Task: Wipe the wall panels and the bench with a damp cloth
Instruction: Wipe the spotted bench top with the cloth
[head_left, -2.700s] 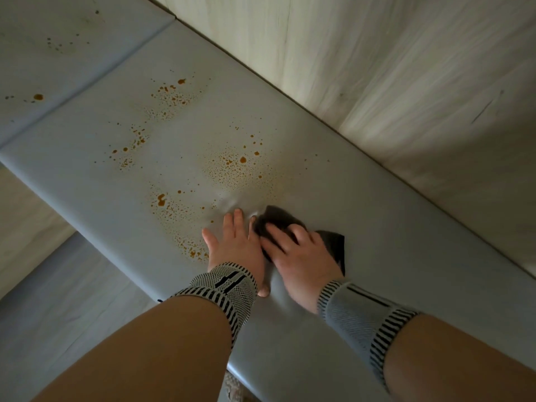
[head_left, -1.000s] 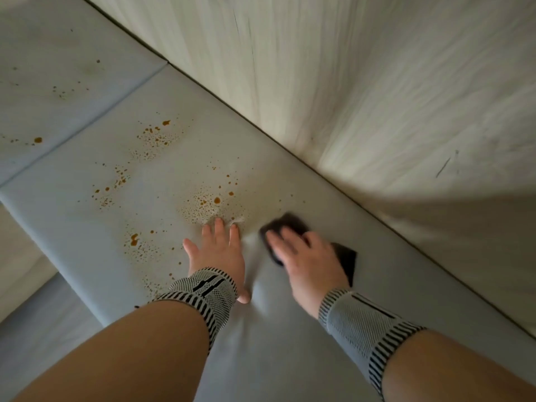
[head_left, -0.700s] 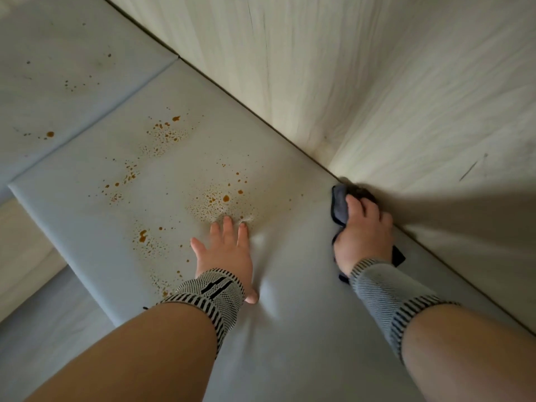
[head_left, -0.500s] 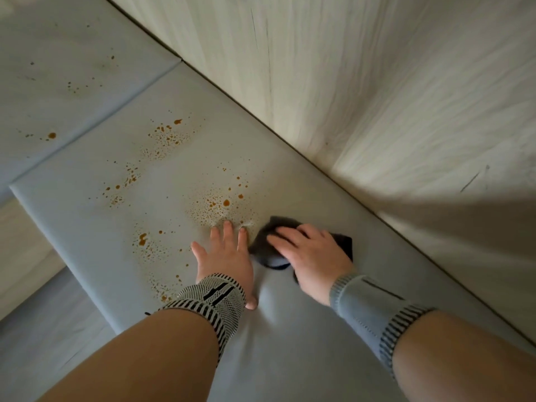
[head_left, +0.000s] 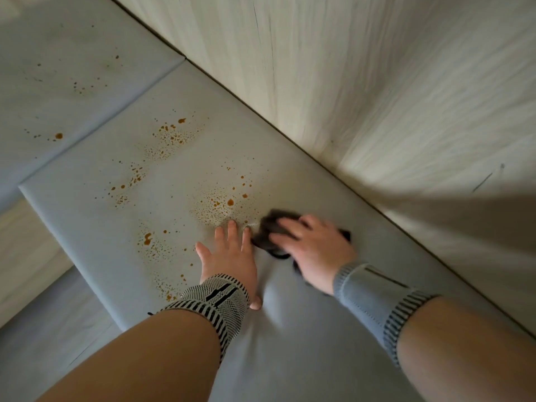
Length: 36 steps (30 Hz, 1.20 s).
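Observation:
A pale grey padded bench (head_left: 304, 181) runs along light wood-grain wall panels (head_left: 377, 82). Orange-brown spatter stains (head_left: 220, 203) dot the seat in several patches. My left hand (head_left: 232, 256) lies flat on the cushion with fingers spread, just below the nearest stain patch. My right hand (head_left: 313, 248) presses a dark cloth (head_left: 268, 227) onto the seat right beside my left fingertips; the cloth shows at my fingertips and behind my hand, the rest is hidden. Both wrists wear knitted sleeves.
A second bench cushion (head_left: 72, 68) with smaller stains joins at a seam at the upper left. A lower grey surface (head_left: 43, 329) lies below the bench's front edge at the left. A dark scratch (head_left: 481, 181) marks the wall panel.
My right hand swept the cloth out to the wall seam and back beside my left hand, and now nudges it toward the stains. The left hand has stayed planted.

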{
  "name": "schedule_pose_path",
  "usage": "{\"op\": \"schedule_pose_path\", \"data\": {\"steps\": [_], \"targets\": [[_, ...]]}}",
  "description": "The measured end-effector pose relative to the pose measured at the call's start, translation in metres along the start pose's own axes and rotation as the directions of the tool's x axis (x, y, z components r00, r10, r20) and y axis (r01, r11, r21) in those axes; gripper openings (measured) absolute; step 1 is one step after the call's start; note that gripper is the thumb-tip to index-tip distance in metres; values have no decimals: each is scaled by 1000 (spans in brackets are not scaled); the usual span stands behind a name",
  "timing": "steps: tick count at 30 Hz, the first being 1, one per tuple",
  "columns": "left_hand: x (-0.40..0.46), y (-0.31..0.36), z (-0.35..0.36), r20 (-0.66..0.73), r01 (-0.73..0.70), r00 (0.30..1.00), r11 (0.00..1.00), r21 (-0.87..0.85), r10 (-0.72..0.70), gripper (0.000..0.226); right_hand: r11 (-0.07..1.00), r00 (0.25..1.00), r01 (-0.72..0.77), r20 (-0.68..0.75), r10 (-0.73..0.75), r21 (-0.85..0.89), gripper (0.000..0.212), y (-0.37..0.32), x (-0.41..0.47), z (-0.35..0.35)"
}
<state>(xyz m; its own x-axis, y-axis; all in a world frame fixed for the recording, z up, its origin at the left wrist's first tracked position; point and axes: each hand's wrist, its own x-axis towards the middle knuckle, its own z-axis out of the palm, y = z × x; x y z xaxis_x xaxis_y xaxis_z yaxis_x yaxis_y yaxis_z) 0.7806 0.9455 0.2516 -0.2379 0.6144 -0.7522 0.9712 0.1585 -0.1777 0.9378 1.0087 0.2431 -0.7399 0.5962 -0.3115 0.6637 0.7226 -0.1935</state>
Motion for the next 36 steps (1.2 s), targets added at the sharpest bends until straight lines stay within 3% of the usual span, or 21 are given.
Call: {"op": "schedule_pose_path", "data": {"steps": [1,3,4,5,6,7,9,11,12,14,16,18,20,22,24,25,27,29,31,33,36], "targets": [[0,0,0,-1,0,1000,1000,-3,0,140,991,990,-137,-21,137,2,60,16,1,-2],[0,-1,1,2,-1,1000,1000,8,1,141,859,858,-508,-43,511,66,63,39,1,-6],[1,-1,1,5,-1,1000,1000,13,1,141,785,785,-612,-43,618,99,63,37,2,-10],[1,0,1,7,-1,1000,1000,12,1,141,758,758,-645,-48,651,96,61,29,3,-9],[1,0,1,6,-1,1000,1000,8,1,141,788,786,-611,-65,615,71,60,18,2,-6],[1,1,1,3,0,1000,1000,3,0,141,868,861,-493,-109,497,63,59,6,0,-1],[0,1,0,-3,-1,1000,1000,-1,1,140,991,975,-118,-184,127,58,55,-9,-9,6],[-1,0,0,-3,-7,1000,1000,-5,7,140,991,980,130,-146,-135,-41,55,7,-14,7],[-1,0,0,-1,-11,1000,1000,-8,11,140,990,987,122,-100,-129,-72,61,21,-13,7],[0,0,1,6,-16,1000,1000,-10,16,141,991,990,-132,-56,130,-31,69,44,-11,0],[1,0,1,11,-15,1000,1000,4,15,141,860,856,-503,-82,510,87,66,50,-5,-4],[1,1,0,17,-11,1000,1000,11,11,141,768,768,-625,-62,637,137,64,26,-1,-6],[2,2,0,17,-6,1000,1000,4,6,141,875,860,-469,-164,484,124,63,-4,-3,5],[3,2,0,14,0,1000,1000,-5,0,143,983,962,-157,-211,174,95,54,-22,-13,18],[3,3,0,4,-2,1000,1000,-4,2,144,995,980,97,-174,-95,5,47,-6,-19,19],[3,2,0,7,-6,1000,1000,1,6,144,993,982,115,-145,-118,-27,50,7,-19,17],[4,3,1,17,-9,1000,1000,15,8,144,994,989,-113,-100,113,3,61,33,-17,10],[5,3,1,21,-6,1000,999,32,5,144,877,870,-473,-112,480,87,63,47,-12,1],[6,3,1,28,-4,1000,999,34,3,144,758,756,-636,-79,649,145,61,34,-8,-5],[5,4,1,23,-3,1000,999,32,3,143,812,805,-567,-115,582,141,60,4,-10,0],[4,3,1,9,-8,1000,1000,20,8,143,982,972,-157,-159,173,106,54,-21,-19,16]]}}
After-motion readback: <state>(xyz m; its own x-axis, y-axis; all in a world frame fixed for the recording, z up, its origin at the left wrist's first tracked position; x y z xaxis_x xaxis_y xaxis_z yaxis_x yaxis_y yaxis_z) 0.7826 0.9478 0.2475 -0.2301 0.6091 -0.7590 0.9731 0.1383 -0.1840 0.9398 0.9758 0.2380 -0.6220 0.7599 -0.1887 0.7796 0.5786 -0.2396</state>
